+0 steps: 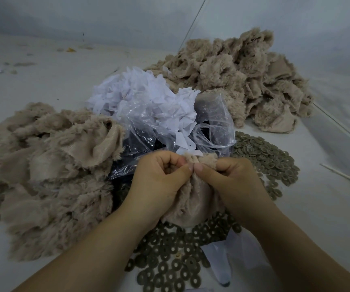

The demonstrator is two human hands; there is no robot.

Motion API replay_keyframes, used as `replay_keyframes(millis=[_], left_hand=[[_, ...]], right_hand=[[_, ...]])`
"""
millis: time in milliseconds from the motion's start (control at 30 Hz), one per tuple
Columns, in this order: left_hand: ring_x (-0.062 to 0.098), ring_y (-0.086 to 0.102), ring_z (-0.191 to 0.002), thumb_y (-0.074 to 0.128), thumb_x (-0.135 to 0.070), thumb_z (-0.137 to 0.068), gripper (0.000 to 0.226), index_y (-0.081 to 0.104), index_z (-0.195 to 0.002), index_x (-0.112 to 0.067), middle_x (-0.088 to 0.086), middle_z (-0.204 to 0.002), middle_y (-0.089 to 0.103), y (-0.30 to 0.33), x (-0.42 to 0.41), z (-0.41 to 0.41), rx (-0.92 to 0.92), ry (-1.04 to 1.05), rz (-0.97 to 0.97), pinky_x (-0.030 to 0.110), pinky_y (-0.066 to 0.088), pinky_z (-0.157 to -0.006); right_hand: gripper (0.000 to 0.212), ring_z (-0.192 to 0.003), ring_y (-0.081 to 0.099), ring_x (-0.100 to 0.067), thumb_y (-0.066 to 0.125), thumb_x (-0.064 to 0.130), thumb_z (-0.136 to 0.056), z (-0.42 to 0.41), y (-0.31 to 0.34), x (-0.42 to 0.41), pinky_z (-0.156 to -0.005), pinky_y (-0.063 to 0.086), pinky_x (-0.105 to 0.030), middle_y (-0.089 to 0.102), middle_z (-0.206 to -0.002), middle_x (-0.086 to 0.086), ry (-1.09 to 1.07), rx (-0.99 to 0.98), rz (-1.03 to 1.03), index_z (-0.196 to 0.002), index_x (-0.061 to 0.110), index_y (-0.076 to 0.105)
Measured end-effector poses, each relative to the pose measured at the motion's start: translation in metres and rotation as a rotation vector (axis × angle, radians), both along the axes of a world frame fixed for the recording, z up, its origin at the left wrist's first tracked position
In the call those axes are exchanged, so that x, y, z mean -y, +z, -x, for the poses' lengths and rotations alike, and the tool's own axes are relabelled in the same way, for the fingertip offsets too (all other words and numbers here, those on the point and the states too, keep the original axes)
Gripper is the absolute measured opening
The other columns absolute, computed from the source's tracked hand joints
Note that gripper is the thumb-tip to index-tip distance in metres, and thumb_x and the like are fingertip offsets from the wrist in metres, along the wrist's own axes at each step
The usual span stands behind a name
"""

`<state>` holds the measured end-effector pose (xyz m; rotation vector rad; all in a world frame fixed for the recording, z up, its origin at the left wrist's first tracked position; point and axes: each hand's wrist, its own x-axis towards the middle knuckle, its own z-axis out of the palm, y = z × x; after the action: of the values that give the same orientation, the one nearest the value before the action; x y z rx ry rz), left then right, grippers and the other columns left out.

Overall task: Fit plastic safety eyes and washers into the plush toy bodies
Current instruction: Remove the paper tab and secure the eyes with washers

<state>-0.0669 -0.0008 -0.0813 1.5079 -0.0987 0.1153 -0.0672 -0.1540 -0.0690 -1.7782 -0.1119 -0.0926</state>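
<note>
Beyond my hands a pale grey surface (50,85) runs out to a blue-grey wall (106,15) — light dim and cool. Scraps (71,49) lie far off to my upper left. A thin white rod (344,178) lies to my right — another line (193,24) slants up the wall.

You're gripping a plush body (187,199) of shaggy beige fur with smooth cloth backing. Matt olive washers (170,260) are lying beside a glossy, crinkled clear plastic bag (214,123).
</note>
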Motion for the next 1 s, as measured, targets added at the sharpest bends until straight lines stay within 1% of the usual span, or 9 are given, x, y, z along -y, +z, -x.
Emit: replay_keyframes(millis=[100, 333, 433, 600, 700, 767, 867, 933, 1000], left_hand=[[0.022, 0.054, -0.062, 0.070, -0.003, -0.086, 0.016, 0.065, -0.072, 0.002, 0.015, -0.066, 0.062, 0.000, 0.000, 0.000, -0.034, -0.002, 0.033, 0.034, 0.048, -0.060], [0.023, 0.058, -0.063, 0.070, -0.002, -0.086, 0.018, 0.069, -0.068, -0.006, 0.020, -0.069, 0.065, 0.001, -0.002, -0.001, -0.083, -0.029, 0.072, 0.031, 0.052, -0.059], [0.025, 0.060, -0.065, 0.071, -0.002, -0.085, 0.018, 0.071, -0.068, -0.007, 0.026, -0.074, 0.067, 0.001, -0.001, -0.001, -0.095, -0.034, 0.085, 0.034, 0.053, -0.063], [0.026, 0.059, -0.067, 0.073, -0.002, -0.084, 0.017, 0.070, -0.069, -0.008, 0.024, -0.073, 0.066, 0.001, 0.001, 0.000, -0.107, -0.024, 0.080, 0.038, 0.053, -0.068], [0.027, 0.060, -0.067, 0.073, -0.002, -0.084, 0.018, 0.070, -0.068, -0.008, 0.032, -0.079, 0.066, 0.000, 0.001, 0.000, -0.112, -0.003, 0.066, 0.041, 0.053, -0.071], [0.028, 0.061, -0.068, 0.073, -0.002, -0.084, 0.018, 0.069, -0.068, -0.007, 0.033, -0.081, 0.065, 0.000, 0.001, 0.001, -0.115, -0.001, 0.057, 0.042, 0.054, -0.072], [0.026, 0.059, -0.066, 0.073, -0.003, -0.084, 0.017, 0.067, -0.068, -0.004, 0.029, -0.076, 0.066, -0.001, 0.001, 0.001, -0.094, 0.009, 0.007, 0.040, 0.052, -0.067], [0.023, 0.057, -0.062, 0.074, -0.004, -0.083, 0.017, 0.066, -0.067, -0.004, 0.020, -0.067, 0.064, -0.003, 0.002, -0.001, -0.085, 0.032, -0.014, 0.036, 0.050, -0.063], [0.017, 0.054, -0.059, 0.074, -0.001, -0.080, 0.017, 0.065, -0.068, -0.007, 0.009, -0.063, 0.060, -0.004, 0.002, -0.001, -0.070, 0.065, -0.041, 0.030, 0.048, -0.058]], right_hand=[[0.033, -0.080, 0.058, -0.061, 0.073, 0.013, -0.087, 0.000, 0.000, 0.001, -0.063, 0.048, -0.070, 0.063, -0.083, -0.042, 0.000, 0.013, -0.001, -0.085, -0.019, 0.066], [0.032, -0.082, 0.057, -0.060, 0.074, 0.011, -0.086, 0.001, -0.001, 0.001, -0.062, 0.048, -0.067, 0.063, -0.085, -0.042, -0.031, 0.003, -0.047, -0.084, -0.019, 0.065], [0.031, -0.085, 0.058, -0.060, 0.073, 0.011, -0.086, 0.000, -0.004, 0.003, -0.066, 0.049, -0.069, 0.064, -0.087, -0.041, -0.026, -0.012, -0.073, -0.086, -0.019, 0.065], [0.023, -0.091, 0.061, -0.060, 0.073, 0.007, -0.086, -0.004, -0.013, 0.005, -0.075, 0.053, -0.069, 0.067, -0.091, -0.038, -0.022, -0.079, -0.168, -0.089, -0.015, 0.068], [0.006, -0.088, 0.072, -0.042, 0.074, 0.007, -0.083, -0.005, -0.017, 0.005, -0.076, 0.062, -0.050, 0.076, -0.087, -0.020, 0.006, -0.081, -0.223, -0.086, 0.006, 0.079], [0.012, -0.088, 0.074, -0.038, 0.076, 0.010, -0.076, -0.005, -0.017, 0.004, -0.079, 0.062, -0.049, 0.077, -0.087, -0.017, 0.019, -0.094, -0.274, -0.087, 0.013, 0.080], [0.026, -0.088, 0.074, -0.037, 0.079, 0.010, -0.072, -0.007, -0.017, 0.004, -0.078, 0.061, -0.050, 0.076, -0.091, -0.017, 0.039, -0.121, -0.342, -0.097, 0.014, 0.074], [0.049, -0.088, 0.072, -0.043, 0.082, 0.007, -0.072, -0.008, -0.017, 0.005, -0.078, 0.061, -0.055, 0.075, -0.090, -0.021, -0.002, -0.137, -0.322, -0.115, 0.020, 0.063], [0.073, -0.080, 0.070, -0.048, 0.082, 0.004, -0.077, -0.008, -0.017, 0.006, -0.074, 0.059, -0.060, 0.071, -0.082, -0.027, -0.010, -0.130, -0.263, -0.134, 0.036, 0.050]])
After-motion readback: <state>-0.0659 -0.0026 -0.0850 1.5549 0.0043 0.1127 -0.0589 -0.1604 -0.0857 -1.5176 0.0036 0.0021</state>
